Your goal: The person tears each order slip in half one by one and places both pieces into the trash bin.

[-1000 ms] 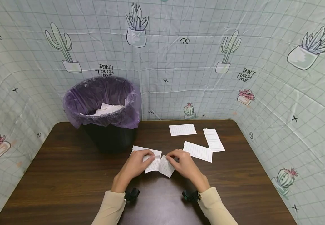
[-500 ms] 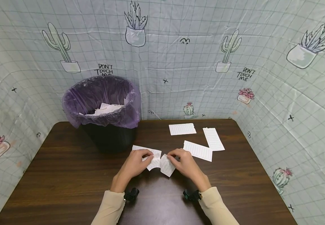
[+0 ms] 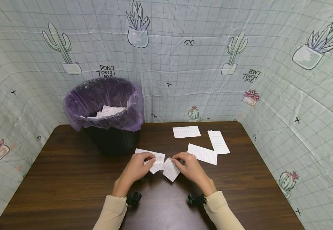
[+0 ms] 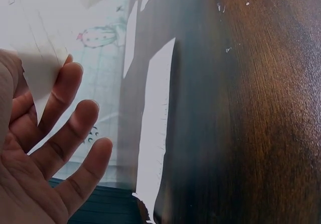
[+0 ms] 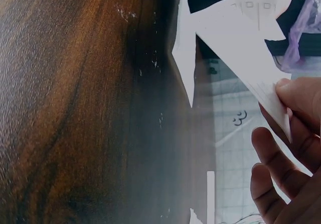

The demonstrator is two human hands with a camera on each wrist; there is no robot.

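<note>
Over the middle of the table, both hands pinch a torn piece of white lined paper (image 3: 171,170). My left hand (image 3: 137,165) grips its left portion (image 3: 157,165) between thumb and index finger; the other fingers are spread loosely in the left wrist view. My right hand (image 3: 190,165) pinches the right portion, its thumb (image 5: 301,96) on top in the right wrist view. A notch parts the two portions at the far edge, and they come together between the hands. Behind the left hand another lined paper slip (image 4: 154,128) lies on the table, partly hidden by that hand.
A black bin (image 3: 111,140) with a purple liner (image 3: 129,123) stands at the back left, with paper scraps (image 3: 111,111) inside. Lined paper slips (image 3: 186,132) (image 3: 218,142) (image 3: 203,154) lie at the back right. A cactus-print cloth (image 3: 166,64) surrounds the wooden table (image 3: 68,179).
My left portion of the paper has tilted up and shifted slightly, and its near edge has curved. The right portion has turned a little. Both hands stay nearly in place.
</note>
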